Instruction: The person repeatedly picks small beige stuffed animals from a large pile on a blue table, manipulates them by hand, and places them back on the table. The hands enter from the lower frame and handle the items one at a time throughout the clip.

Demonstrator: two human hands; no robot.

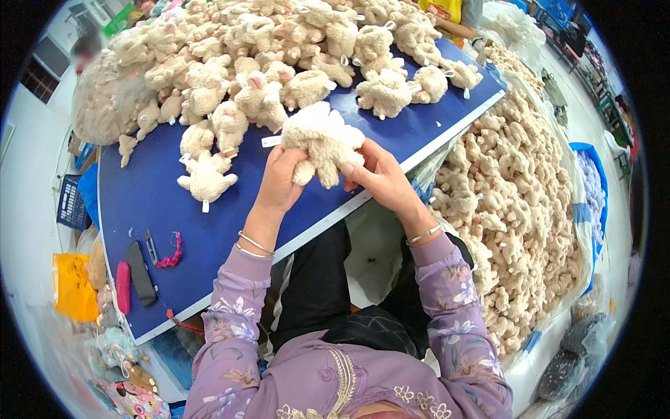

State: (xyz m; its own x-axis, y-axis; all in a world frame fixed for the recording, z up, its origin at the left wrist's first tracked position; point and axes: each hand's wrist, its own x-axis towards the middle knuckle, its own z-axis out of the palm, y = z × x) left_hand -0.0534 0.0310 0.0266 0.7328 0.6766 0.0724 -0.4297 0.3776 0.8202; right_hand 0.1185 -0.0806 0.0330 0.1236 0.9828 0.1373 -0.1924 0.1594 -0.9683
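Observation:
A cream plush toy (322,143) with a white tag at its left side is held up over the front edge of the blue table (237,230). My left hand (283,174) grips its left side, fingers closed round the fleece. On the other side my right hand (380,174) pinches it between thumb and fingers. Just left of my hands, another cream plush toy (208,180) lies on the table with a small white tag toward me. Behind the held toy rises a large heap of similar plush toys (258,56).
Snippers (151,247) with a pink cord, a grey strip (142,274) and a pink oblong (123,286) lie at the table's left. To the right bulges a big sack of cream plush toys (509,230). Another person's arm (457,28) shows at the far side.

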